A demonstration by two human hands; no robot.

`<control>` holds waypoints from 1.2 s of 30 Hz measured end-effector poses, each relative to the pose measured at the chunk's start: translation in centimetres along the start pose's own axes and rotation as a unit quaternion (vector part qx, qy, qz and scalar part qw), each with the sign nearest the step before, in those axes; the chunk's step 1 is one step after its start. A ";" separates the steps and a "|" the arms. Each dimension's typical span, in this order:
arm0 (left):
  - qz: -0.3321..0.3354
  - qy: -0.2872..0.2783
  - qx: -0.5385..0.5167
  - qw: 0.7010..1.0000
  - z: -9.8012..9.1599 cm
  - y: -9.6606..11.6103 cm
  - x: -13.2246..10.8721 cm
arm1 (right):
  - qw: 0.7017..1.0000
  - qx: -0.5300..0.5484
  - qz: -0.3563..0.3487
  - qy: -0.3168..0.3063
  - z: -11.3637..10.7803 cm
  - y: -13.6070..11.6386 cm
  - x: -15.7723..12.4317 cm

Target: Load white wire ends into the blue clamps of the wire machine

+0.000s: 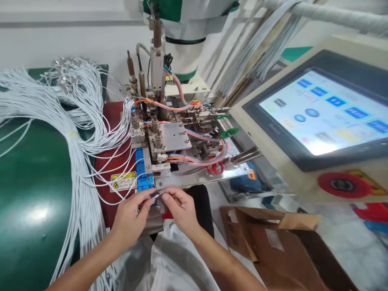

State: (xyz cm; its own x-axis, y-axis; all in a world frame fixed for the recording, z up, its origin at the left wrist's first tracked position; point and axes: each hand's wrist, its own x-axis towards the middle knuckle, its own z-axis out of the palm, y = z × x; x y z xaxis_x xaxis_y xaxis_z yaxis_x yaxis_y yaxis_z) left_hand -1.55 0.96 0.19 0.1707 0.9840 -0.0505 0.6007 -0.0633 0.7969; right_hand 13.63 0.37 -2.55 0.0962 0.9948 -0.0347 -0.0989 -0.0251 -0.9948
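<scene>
My left hand [135, 212] pinches a thin white cable [157, 195] near its end, just in front of the blue cable holders [145, 182]. Close beside it, the thumb and fingers of my right hand [182, 208] are closed on the tip of the same cable. What the tip looks like is too small to make out. Several white cables run from a big bundle [74, 161] on the left into the blue holders, which sit along the edge of a machine [172, 137] with metal blocks and pink and blue air tubes.
A touchscreen panel [327, 105] with a red emergency stop button [344, 185] juts in from the right. Below it stands an open cardboard box [285, 250]. The cable bundle lies over a green table [33, 194]. A warning label [123, 182] is on the red base.
</scene>
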 end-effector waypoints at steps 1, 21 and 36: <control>0.001 -0.006 -0.007 1.000 0.0 0.0 0.0 | 0.999 -0.035 -0.022 -0.006 -0.1 -0.2 0.1; -0.127 0.003 -0.176 0.976 0.5 0.3 0.2 | 0.989 -0.084 -0.111 0.051 2.0 0.1 -0.1; -0.032 -0.104 0.023 0.994 -1.7 0.7 0.5 | 0.976 -0.170 -0.085 -0.109 0.5 -1.4 0.9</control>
State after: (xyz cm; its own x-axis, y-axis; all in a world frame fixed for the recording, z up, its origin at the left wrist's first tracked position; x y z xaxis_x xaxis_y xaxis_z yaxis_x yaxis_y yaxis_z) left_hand -2.34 1.69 1.71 0.2863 0.9306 -0.2280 0.6498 -0.0138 0.7600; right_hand 13.39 1.37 -1.10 -0.1338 0.9839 0.1185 0.2373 0.1479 -0.9601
